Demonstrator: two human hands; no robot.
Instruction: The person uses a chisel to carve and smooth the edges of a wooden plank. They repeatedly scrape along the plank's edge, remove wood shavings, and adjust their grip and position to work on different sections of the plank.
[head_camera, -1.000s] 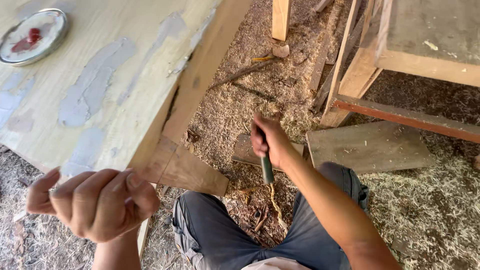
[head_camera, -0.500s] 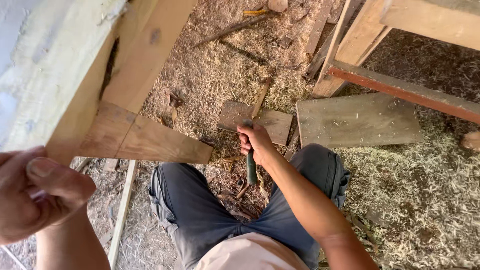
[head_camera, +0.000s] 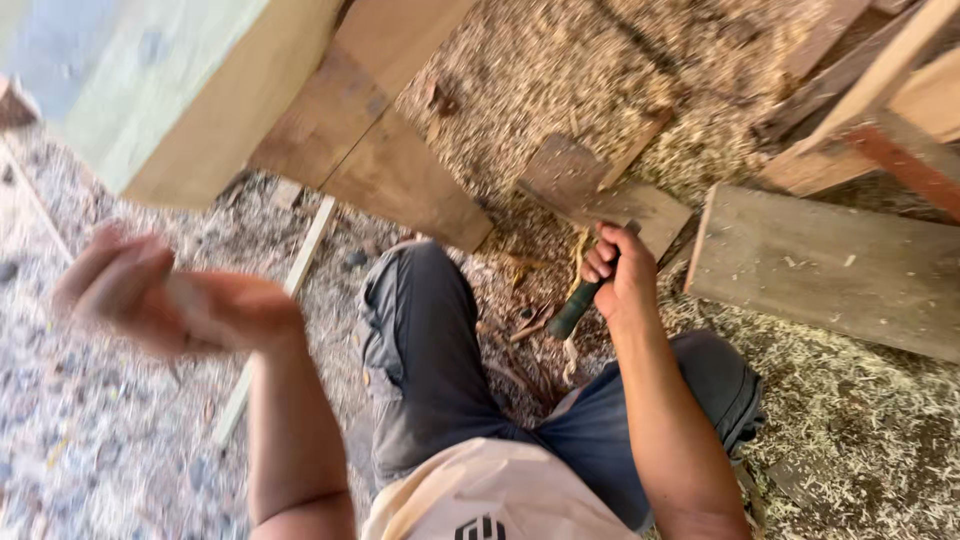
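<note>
My right hand (head_camera: 620, 268) is closed around a tool with a dark green handle (head_camera: 572, 312), held low between my knees over the shavings-covered ground. The tool's working end is hidden by the hand. My left hand (head_camera: 165, 295) is raised at the left, blurred by motion, fingers loosely curled with nothing visible in them. I am crouched in dark trousers (head_camera: 430, 350), next to the pale wooden tabletop (head_camera: 170, 90) and its brown leg brace (head_camera: 400, 180).
Wood shavings (head_camera: 560, 70) cover the ground. A flat grey board (head_camera: 830, 265) lies at the right, a smaller plank (head_camera: 600, 195) just beyond my right hand. Timber frame pieces (head_camera: 860, 110) stand at the upper right. A thin pale strip (head_camera: 275, 320) lies on the ground at left.
The view swung left and down. My left hand lifted and loosened from a fist, now blurred. My right hand kept its grip on the green-handled tool near my knees.
</note>
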